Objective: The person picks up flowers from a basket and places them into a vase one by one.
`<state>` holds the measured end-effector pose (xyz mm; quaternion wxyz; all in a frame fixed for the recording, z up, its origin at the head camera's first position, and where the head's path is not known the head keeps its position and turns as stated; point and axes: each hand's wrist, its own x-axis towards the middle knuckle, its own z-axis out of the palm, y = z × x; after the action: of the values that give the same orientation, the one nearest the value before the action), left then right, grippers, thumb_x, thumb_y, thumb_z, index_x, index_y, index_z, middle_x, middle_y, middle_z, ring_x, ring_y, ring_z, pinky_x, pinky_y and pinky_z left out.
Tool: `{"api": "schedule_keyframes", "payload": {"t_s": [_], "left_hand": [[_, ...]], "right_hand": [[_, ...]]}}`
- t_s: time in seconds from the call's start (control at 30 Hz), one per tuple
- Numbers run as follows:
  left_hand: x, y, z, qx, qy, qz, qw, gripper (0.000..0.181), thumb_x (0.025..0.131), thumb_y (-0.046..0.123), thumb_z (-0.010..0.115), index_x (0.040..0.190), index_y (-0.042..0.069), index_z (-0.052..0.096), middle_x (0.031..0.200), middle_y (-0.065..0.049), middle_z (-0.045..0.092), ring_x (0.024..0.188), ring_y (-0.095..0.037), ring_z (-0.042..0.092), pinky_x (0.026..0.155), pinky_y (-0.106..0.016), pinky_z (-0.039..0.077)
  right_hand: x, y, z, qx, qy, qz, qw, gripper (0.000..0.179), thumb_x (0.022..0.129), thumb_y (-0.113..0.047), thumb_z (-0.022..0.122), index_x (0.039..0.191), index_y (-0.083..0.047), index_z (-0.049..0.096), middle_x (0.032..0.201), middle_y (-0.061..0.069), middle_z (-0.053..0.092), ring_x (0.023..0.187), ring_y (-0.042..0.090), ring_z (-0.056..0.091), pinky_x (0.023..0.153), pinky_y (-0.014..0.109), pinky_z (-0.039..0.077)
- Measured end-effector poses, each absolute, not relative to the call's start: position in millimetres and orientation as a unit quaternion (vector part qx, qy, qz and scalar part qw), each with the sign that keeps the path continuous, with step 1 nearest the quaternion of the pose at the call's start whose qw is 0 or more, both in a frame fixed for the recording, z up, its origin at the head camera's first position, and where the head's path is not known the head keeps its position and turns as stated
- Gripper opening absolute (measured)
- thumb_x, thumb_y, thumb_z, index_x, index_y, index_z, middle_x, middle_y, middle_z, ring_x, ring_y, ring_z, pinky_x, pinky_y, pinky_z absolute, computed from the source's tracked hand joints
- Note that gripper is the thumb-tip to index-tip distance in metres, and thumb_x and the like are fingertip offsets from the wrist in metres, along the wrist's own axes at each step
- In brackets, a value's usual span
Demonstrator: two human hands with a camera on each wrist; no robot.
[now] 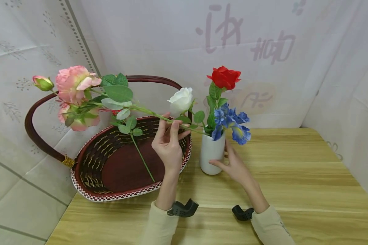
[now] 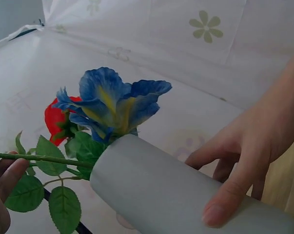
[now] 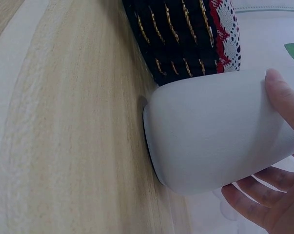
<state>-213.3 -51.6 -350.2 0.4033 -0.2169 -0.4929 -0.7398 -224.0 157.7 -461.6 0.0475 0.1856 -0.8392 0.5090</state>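
My left hand (image 1: 169, 146) pinches the green stem of a pink flower spray (image 1: 75, 83). The spray slants out to the left over the basket, with large blooms and a bud, and its stem end is at the mouth of the white vase (image 1: 212, 156). Around the side of that upright vase, my right hand (image 1: 235, 166) curls its thumb and fingers, as the right wrist view also shows. A red rose (image 1: 224, 77), a blue iris (image 2: 112, 105) and a white rose (image 1: 181, 100) rise about the vase mouth; the white rose's lower stem is hidden.
A dark woven basket (image 1: 116, 194) with white lace trim and a tall arched handle (image 1: 33, 126) stands left of the vase. Inside lies a leafy stem (image 1: 142, 156), its red bloom mostly covered by the pink spray. Patterned white cloth (image 1: 141, 34) hangs behind the wooden table (image 1: 294, 190).
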Motion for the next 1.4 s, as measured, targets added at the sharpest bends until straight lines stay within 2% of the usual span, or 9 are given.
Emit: {"api": "schedule_keyframes", "payload": {"t_s": [0.13,0.27,0.37,0.5,0.63,0.73,0.9,1.2,1.4], "left_hand": [[-215.9,-48.0,-351.9,-0.211,-0.497,-0.738,0.404,0.034,0.101,0.006,0.062,0.124,-0.018,0.055,0.091,-0.018,0.065,0.081,-0.025,0.073,0.068,-0.045,0.062],[-216.9,-43.1,-353.4,-0.208,-0.501,-0.736,0.405,0.030,0.100,0.004,0.062,0.123,-0.015,0.058,0.090,-0.030,0.063,0.081,-0.025,0.072,0.067,-0.045,0.062],[-217.9,-39.2,-354.9,-0.209,-0.509,-0.732,0.402,0.027,0.100,0.001,0.062,0.121,-0.014,0.060,0.091,-0.035,0.062,0.081,-0.027,0.071,0.067,-0.045,0.062],[-220.2,-34.4,-356.8,-0.210,-0.524,-0.721,0.402,0.024,0.099,0.000,0.063,0.120,-0.012,0.063,0.094,-0.029,0.065,0.082,-0.033,0.071,0.066,-0.051,0.061],[-222.9,-30.9,-358.1,-0.203,-0.535,-0.719,0.394,0.022,0.099,0.000,0.063,0.118,-0.009,0.066,0.099,-0.022,0.067,0.082,-0.037,0.070,0.066,-0.050,0.061],[-224.6,-29.0,-359.8,-0.199,-0.539,-0.725,0.380,0.023,0.099,0.000,0.064,0.119,-0.009,0.066,0.096,-0.023,0.066,0.082,-0.035,0.070,0.067,-0.044,0.062],[-226.3,-26.8,-362.6,-0.193,-0.546,-0.729,0.366,0.026,0.098,0.001,0.064,0.122,-0.008,0.066,0.091,-0.028,0.065,0.078,-0.032,0.070,0.067,-0.042,0.063],[-227.1,-25.3,-362.9,-0.177,-0.558,-0.714,0.383,0.024,0.097,0.000,0.066,0.121,-0.005,0.069,0.095,-0.018,0.063,0.078,-0.029,0.069,0.065,-0.040,0.063],[-229.3,-23.6,-366.9,-0.186,-0.562,-0.716,0.369,0.024,0.098,0.002,0.066,0.120,-0.007,0.069,0.100,-0.019,0.065,0.077,-0.027,0.069,0.066,-0.044,0.062]], "right_hand": [[-224.2,157.2,-461.5,0.186,-0.838,0.511,0.050,0.106,0.090,-0.044,0.077,0.164,-0.019,0.005,0.157,0.018,0.033,0.135,0.037,0.045,0.105,0.057,0.045],[-224.2,156.9,-461.2,0.187,-0.838,0.509,0.052,0.105,0.090,-0.042,0.077,0.164,-0.019,0.005,0.157,0.018,0.034,0.135,0.038,0.045,0.105,0.056,0.046],[-223.9,156.9,-460.6,0.189,-0.840,0.505,0.052,0.105,0.090,-0.040,0.077,0.164,-0.018,0.005,0.156,0.018,0.034,0.134,0.038,0.046,0.105,0.055,0.046],[-223.7,157.2,-460.6,0.190,-0.841,0.505,0.052,0.105,0.091,-0.040,0.077,0.163,-0.017,0.005,0.157,0.019,0.033,0.134,0.038,0.046,0.104,0.056,0.046],[-224.7,157.4,-461.9,0.189,-0.841,0.504,0.053,0.105,0.091,-0.041,0.077,0.164,-0.018,0.005,0.158,0.018,0.033,0.134,0.038,0.046,0.104,0.055,0.047],[-225.3,157.5,-462.7,0.189,-0.841,0.505,0.054,0.104,0.090,-0.042,0.077,0.164,-0.020,0.006,0.157,0.016,0.034,0.133,0.036,0.047,0.103,0.054,0.048],[-226.0,158.3,-463.4,0.189,-0.840,0.506,0.053,0.103,0.090,-0.044,0.077,0.163,-0.022,0.008,0.155,0.014,0.037,0.133,0.034,0.047,0.103,0.053,0.048],[-225.4,157.2,-461.3,0.187,-0.840,0.507,0.050,0.104,0.090,-0.043,0.077,0.164,-0.021,0.006,0.157,0.015,0.035,0.133,0.035,0.047,0.103,0.054,0.048],[-224.5,157.1,-460.1,0.188,-0.842,0.503,0.051,0.105,0.091,-0.040,0.077,0.164,-0.019,0.005,0.158,0.017,0.033,0.133,0.038,0.047,0.103,0.055,0.048]]}}
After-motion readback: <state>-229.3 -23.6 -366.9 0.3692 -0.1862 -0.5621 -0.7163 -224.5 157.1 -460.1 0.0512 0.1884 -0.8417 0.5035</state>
